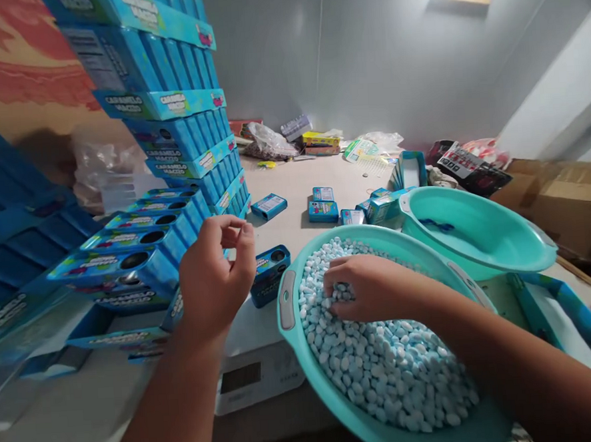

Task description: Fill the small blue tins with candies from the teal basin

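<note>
My right hand (362,287) reaches into a turquoise basin (287,300) full of small pale blue and white candies (344,358). Its fingers curl round some of the candies. My left hand (216,272) hovers left of the basin, fingers bent toward the thumb; whatever may be in them is hidden. Just right of it, a small blue candy box (270,276) with a dark round spot on top stands upright on or by a white digital scale (260,378). The basin partly overlaps the scale.
Blue display cartons (183,104) form a tall stack at left, beside rows of upright boxes (112,259). Several small boxes (323,210) lie mid-table. A second turquoise basin (481,229) holds a dark blue item. Plastic bags (268,141) lie by the wall; a cardboard box (564,198) stands right.
</note>
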`<action>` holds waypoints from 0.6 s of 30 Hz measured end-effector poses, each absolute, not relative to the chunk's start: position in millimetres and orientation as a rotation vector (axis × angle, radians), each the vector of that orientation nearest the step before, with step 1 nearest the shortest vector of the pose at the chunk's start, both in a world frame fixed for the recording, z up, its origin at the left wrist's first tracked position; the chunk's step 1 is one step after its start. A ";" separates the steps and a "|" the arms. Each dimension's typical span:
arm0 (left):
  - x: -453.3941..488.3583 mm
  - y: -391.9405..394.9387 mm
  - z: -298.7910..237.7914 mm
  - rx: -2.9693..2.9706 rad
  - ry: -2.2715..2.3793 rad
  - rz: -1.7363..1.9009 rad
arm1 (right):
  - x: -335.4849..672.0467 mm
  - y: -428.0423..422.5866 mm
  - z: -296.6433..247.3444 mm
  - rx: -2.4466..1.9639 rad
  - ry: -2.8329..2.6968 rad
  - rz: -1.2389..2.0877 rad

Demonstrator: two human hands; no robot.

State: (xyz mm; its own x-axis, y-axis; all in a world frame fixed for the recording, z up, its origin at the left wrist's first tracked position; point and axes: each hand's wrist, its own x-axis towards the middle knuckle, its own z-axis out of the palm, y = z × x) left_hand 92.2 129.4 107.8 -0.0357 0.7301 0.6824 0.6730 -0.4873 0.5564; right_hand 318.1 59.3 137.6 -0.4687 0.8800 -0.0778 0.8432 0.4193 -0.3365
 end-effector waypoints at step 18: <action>92.0 125.8 109.7 2.119 1.727 1.420 | 326.2 64.1 136.0 -1.527 -2.490 0.568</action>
